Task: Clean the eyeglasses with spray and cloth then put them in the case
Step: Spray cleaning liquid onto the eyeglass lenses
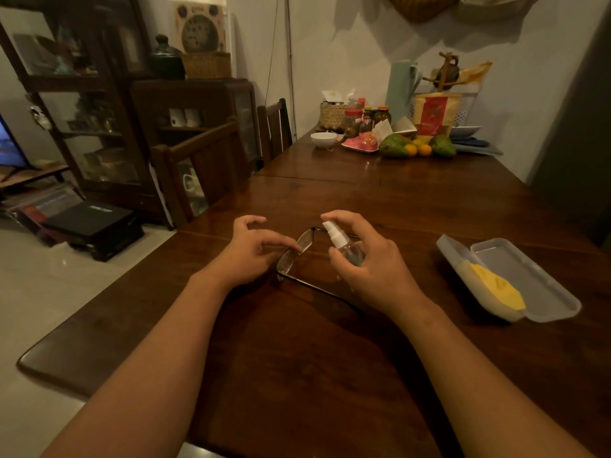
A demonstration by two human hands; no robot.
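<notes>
A: Eyeglasses [299, 247] at table [380, 200] centre, pinched at the frame by left hand [251, 251]. Right hand [370, 259] wraps the spray bottle [344, 244].

B: Likely light, thin, fragile. Hold the rim, not lenses. Case [515, 279] lies open right, yellow cloth [496, 285] inside.

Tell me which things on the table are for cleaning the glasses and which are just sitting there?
For the job:
eyeglasses, held by the left hand
spray bottle, in the right hand
open case
yellow cloth inside it

Just lying about:
white bowl
fruit
jars
woven basket
</notes>
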